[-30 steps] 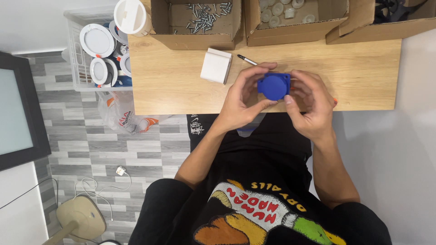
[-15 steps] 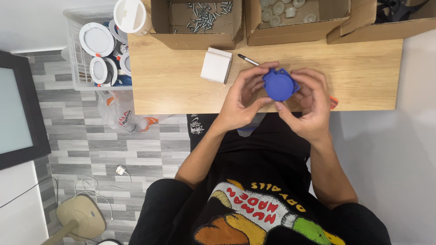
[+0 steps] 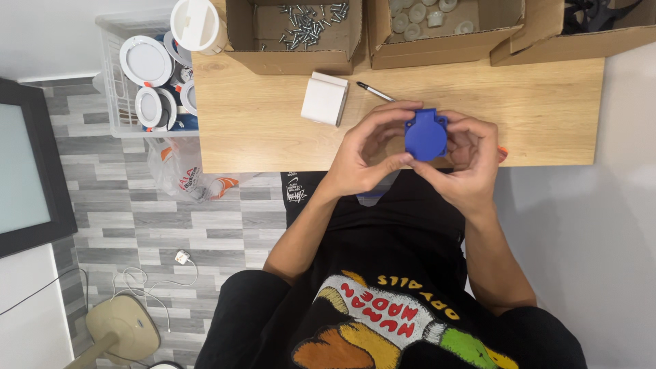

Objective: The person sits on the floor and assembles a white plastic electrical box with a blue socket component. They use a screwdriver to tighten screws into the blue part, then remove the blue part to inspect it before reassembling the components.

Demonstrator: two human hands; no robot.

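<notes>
I hold a round blue plastic socket cover (image 3: 426, 134) between both hands, just above the near edge of the wooden table (image 3: 260, 130). My left hand (image 3: 367, 154) grips its left side with thumb and fingertips. My right hand (image 3: 468, 160) cups its right side. The blue part's flat face points up at the camera. A pen (image 3: 374, 91) lies on the table just beyond my left fingers, and a small white box (image 3: 325, 99) stands to the left of it.
Three cardboard boxes line the table's far edge: one with screws (image 3: 301, 27), one with small round white parts (image 3: 424, 14), one with dark parts (image 3: 594, 17). A wire basket of round white lamps (image 3: 147, 72) stands left of the table. A plastic bag (image 3: 188, 174) lies below it.
The blue part has turned in my hands and shifted slightly right and up. Both hands kept hold of it.
</notes>
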